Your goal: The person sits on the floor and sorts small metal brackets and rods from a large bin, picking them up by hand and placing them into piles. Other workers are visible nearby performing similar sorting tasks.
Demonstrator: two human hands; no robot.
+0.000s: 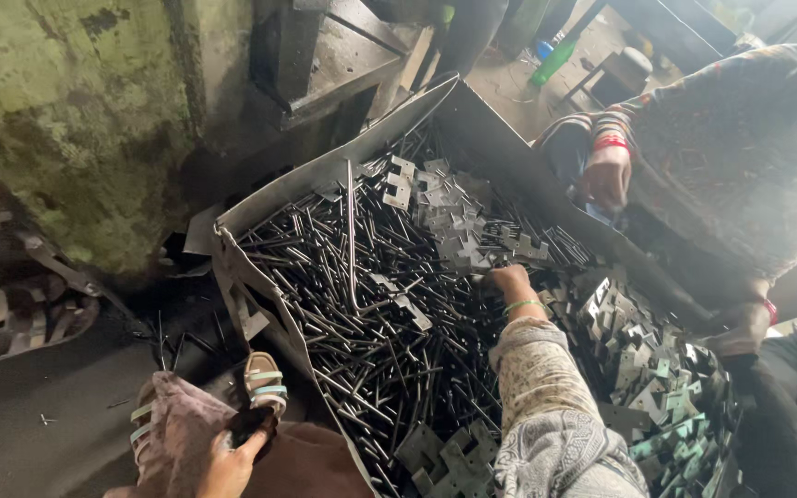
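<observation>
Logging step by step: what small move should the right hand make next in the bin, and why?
Probably close the right hand on one flat metal bracket: its fingers already rest on that pile beside the thin rods, while the left hand sits outside the bin.

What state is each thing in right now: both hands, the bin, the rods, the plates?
Right hand: reached into the bin, fingers buried among the plates, grip hidden.
Left hand: low by the knee, closed on a small dark object.
Metal bin: open, filled.
Thin rods: loose, heaped crisscross.
Flat plates: piled loosely on the rods.
Green bottle: lying on the floor.
</observation>
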